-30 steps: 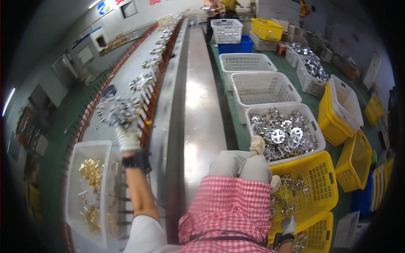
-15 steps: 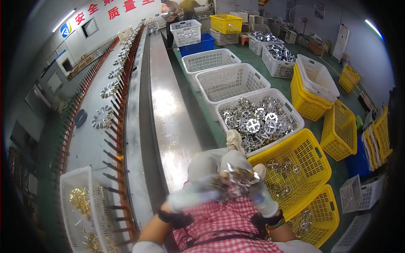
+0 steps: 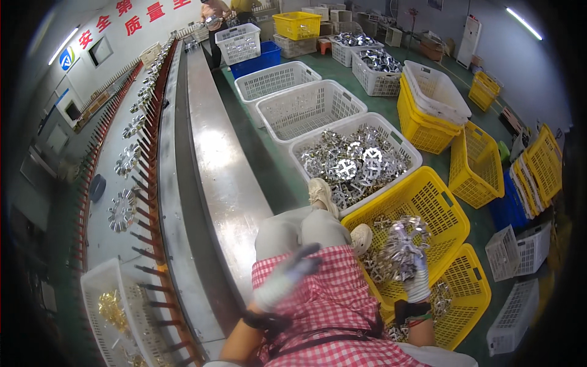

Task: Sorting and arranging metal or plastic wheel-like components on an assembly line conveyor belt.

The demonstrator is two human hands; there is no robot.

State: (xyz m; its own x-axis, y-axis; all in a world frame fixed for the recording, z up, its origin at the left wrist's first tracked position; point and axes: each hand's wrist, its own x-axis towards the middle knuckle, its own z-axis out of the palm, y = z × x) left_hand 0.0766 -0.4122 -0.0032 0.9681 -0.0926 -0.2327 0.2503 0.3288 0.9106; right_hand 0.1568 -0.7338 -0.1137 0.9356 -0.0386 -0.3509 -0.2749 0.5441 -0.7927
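My left hand point(image 3: 295, 270), in a light glove with dark fingertips, hovers over my lap on the red-and-white checked apron point(image 3: 318, 300). It is somewhat blurred, with fingers stretched out and nothing in it. My right hand point(image 3: 419, 263), also gloved, grips a bunch of shiny flower-shaped metal parts point(image 3: 405, 240) over the near yellow basket point(image 3: 437, 205). The parts hide most of its fingers. More loose metal parts lie inside that basket, under and beside the bunch.
A white basket point(image 3: 293, 148) heaped with metal pieces stands beyond the yellow one, and another yellow basket point(image 3: 480, 293) sits nearer me. To my left run a steel ledge point(image 3: 223, 165) and a row of upright red-brown pegs point(image 3: 160, 235). Another person point(image 3: 214, 24) stands far off.
My right hand has swung from my lap to the right, carrying the bunch of metal parts over the yellow basket. My left hand has come away from the bunch. The view has shifted right.
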